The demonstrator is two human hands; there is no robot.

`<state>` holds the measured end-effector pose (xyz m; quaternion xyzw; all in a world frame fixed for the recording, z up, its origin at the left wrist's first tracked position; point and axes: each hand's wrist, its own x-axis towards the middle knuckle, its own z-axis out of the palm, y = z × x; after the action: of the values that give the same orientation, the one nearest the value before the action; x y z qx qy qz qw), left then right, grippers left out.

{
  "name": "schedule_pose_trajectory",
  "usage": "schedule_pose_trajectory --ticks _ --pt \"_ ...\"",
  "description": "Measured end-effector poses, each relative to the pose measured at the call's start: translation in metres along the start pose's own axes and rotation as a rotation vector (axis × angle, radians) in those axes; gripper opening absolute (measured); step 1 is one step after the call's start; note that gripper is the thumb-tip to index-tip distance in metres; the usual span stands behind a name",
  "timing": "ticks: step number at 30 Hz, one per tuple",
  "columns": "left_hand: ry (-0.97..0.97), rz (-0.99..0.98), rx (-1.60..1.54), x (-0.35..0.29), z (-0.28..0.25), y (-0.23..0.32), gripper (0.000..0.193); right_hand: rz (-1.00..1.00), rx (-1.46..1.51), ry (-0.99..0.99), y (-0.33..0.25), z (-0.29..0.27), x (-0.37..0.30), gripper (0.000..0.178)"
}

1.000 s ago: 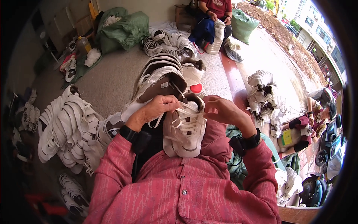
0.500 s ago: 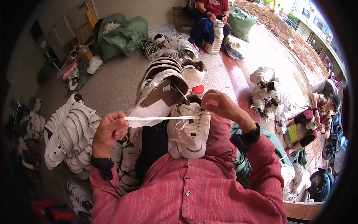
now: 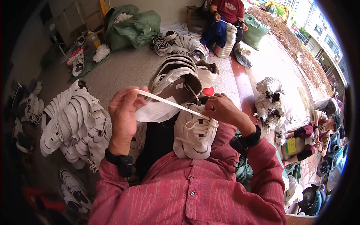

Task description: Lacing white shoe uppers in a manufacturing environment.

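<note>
A white flat shoelace (image 3: 165, 100) stretches slantwise from my left hand (image 3: 124, 118) down to a white sneaker (image 3: 194, 137) in my lap. My left hand pinches the lace between thumb and fingers. The sneaker stands with its toe toward me and its laces partly threaded. Over its collar, my right hand (image 3: 225, 111) is closed with the fingertips pressed together beside the lace; what they hold is hidden. Just beyond is a nested stack of white shoe uppers (image 3: 176, 77) with brown insides, a pale flap (image 3: 157, 112) hanging at its near end.
More stacked uppers (image 3: 75, 120) lie to my left, and another pile (image 3: 270, 101) to the right. A red round lid (image 3: 208, 91) sits near the stack. Green sacks (image 3: 133, 28) stand at the back. One co-worker (image 3: 228, 11) sits ahead, another (image 3: 318, 131) at far right.
My left hand has risen, tilting the lace that was nearly level. My right hand has come down and its fingers have closed. The view has shifted slightly.
</note>
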<state>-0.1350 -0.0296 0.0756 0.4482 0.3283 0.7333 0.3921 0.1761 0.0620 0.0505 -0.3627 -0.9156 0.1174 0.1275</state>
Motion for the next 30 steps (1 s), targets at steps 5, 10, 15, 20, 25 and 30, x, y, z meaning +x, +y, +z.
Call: schedule_pose_trajectory --ticks 5,10,15,20,25,30 --pt "-0.144 -0.23 -0.568 0.004 0.028 0.001 0.019 0.009 0.037 -0.05 0.002 0.003 0.002 0.02" --pt "-0.34 -0.055 0.243 -0.011 0.052 -0.016 0.015 0.045 0.174 0.008 -0.001 0.007 -0.002 0.017" --pt "-0.462 0.053 0.71 -0.028 0.043 -0.071 0.014 0.298 0.902 0.145 0.004 0.009 -0.008 0.014" --pt "-0.506 -0.224 0.728 -0.026 0.034 -0.086 0.019 0.397 1.047 0.54 0.024 0.005 -0.007 0.024" --pt "-0.562 -0.276 0.678 -0.023 0.031 -0.093 0.019 0.224 -0.214 0.758 -0.002 -0.006 -0.003 0.042" --pt "-0.617 -0.412 0.593 -0.021 0.035 -0.092 0.019 -0.17 -0.003 0.317 -0.022 0.008 0.005 0.011"
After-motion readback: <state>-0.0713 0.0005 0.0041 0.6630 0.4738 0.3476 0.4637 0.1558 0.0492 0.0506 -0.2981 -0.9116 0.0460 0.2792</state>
